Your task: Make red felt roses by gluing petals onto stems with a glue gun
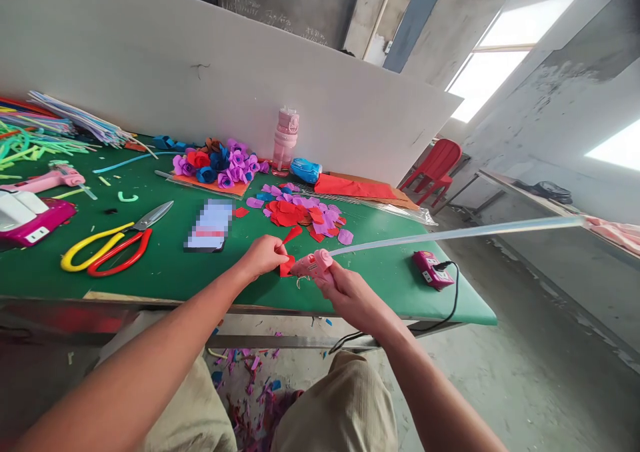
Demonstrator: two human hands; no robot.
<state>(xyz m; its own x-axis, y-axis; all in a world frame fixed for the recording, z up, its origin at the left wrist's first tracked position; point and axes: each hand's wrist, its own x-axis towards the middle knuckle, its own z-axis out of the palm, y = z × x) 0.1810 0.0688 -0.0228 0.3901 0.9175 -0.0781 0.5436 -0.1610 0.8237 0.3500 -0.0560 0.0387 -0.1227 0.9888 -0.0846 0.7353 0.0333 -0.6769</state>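
Note:
Near the table's front edge my left hand (265,255) is closed in a pinch on a piece of red paper (287,267). My right hand (345,287) is wrapped round the handle of a pink glue gun (315,264), whose nozzle points left at the red paper. From the back of the gun a long clear glue stick (450,234) sticks out to the right. I cannot tell whether the nozzle touches the paper. Just beyond my hands lies a pile of red and purple paper petals (305,212).
Scissors (120,239), a phone (210,225) and a second glue gun (50,179) lie to the left. Finished paper flowers (220,162), a pink bottle (285,142) and a blue packet (306,170) stand behind. At right sits a power socket (433,270) with a black cable.

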